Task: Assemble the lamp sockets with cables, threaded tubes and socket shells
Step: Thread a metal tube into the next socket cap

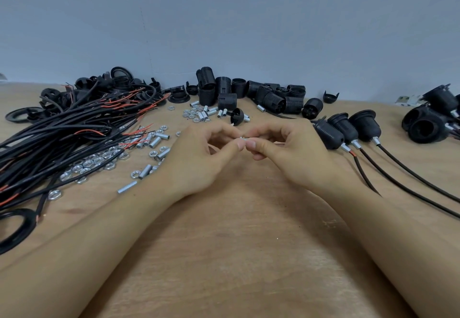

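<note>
My left hand [199, 153] and my right hand [286, 150] meet at the middle of the table, fingertips together. Between them they pinch a small silver threaded tube [243, 139], mostly hidden by my fingers. A bundle of black cables [62, 138] with red wire ends lies at the left. Loose silver tubes and nuts [104, 160] are scattered beside it. Black threaded socket shells [271, 96] stand in a group at the back. Three assembled sockets [348, 128] with cables lie to the right of my right hand.
A black cap [237, 115] sits just beyond my hands among more tubes and nuts [199, 114]. Black rings and caps [104, 86] pile at the back left. More finished sockets [430, 118] lie at the far right. The wooden table [236, 243] meets a grey wall.
</note>
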Demonstrator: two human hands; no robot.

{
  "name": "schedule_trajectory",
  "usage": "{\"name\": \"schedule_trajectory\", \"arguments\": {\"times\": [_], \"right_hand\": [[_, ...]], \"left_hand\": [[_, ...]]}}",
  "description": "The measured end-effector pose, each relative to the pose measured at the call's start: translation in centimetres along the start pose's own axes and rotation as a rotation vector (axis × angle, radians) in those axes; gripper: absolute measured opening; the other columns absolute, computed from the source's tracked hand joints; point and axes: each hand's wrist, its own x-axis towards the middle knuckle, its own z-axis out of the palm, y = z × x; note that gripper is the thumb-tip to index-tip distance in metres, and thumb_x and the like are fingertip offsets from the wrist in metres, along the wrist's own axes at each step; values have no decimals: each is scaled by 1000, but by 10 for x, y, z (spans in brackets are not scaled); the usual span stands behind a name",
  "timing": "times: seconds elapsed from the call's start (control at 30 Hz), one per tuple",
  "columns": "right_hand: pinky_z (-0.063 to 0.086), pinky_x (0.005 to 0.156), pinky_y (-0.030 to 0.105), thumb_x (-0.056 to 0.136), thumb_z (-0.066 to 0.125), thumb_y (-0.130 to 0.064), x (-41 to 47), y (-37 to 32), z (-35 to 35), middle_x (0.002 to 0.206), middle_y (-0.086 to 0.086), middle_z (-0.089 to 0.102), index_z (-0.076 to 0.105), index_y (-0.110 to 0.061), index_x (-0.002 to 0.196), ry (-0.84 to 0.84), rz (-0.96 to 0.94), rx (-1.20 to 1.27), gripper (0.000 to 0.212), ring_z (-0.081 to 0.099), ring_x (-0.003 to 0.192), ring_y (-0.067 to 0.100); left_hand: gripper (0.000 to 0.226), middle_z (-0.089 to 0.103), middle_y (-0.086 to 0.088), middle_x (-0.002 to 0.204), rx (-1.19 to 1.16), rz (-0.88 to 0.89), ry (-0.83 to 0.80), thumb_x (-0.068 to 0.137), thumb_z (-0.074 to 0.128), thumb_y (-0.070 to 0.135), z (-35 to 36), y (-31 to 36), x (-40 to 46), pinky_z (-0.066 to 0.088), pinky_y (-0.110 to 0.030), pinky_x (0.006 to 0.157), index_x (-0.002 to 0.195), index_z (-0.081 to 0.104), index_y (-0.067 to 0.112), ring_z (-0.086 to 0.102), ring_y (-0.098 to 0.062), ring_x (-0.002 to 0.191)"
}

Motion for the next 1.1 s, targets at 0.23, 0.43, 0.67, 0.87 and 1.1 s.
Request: {"name": "schedule_trajectory", "arguments": {"times": [0.23,0.43,0.67,0.87,1.1], "right_hand": [[60,69,27,89,69,-6,1,1,2,78,5,73,74,-17,89,-21,27,8,12,69,68,13],[58,66,23,94,63,-11,1,1,2,77,4,71,73,-16,89,-60,84,47,13,68,68,12],[61,69,32,99,56,-12,0,-1,1,75,3,68,69,-13,89,-97,141,71,16,65,70,12],[59,65,27,101,51,-16,-1,-2,2,72,1,67,68,-18,82,-117,139,57,25,65,65,11],[58,61,26,95,61,-23,-2,-3,1,75,2,70,72,-20,85,-104,77,58,15,66,67,10]], "left_hand": [[18,71,12,78,2,-1,57,80,81,13,-3,-2,1,45,-15,61,91,74,24,62,-3,67],[20,67,19,68,-9,27,106,73,86,14,-5,2,1,42,-11,58,83,74,26,58,-6,60],[19,62,26,60,4,53,102,71,87,13,-5,5,1,39,-7,56,82,74,22,54,1,56],[19,63,12,58,9,51,105,69,89,19,-6,2,2,43,-13,58,81,75,24,55,-6,57],[15,72,17,74,2,31,103,71,86,26,-8,1,3,44,-14,61,80,75,27,61,-7,65]]}}
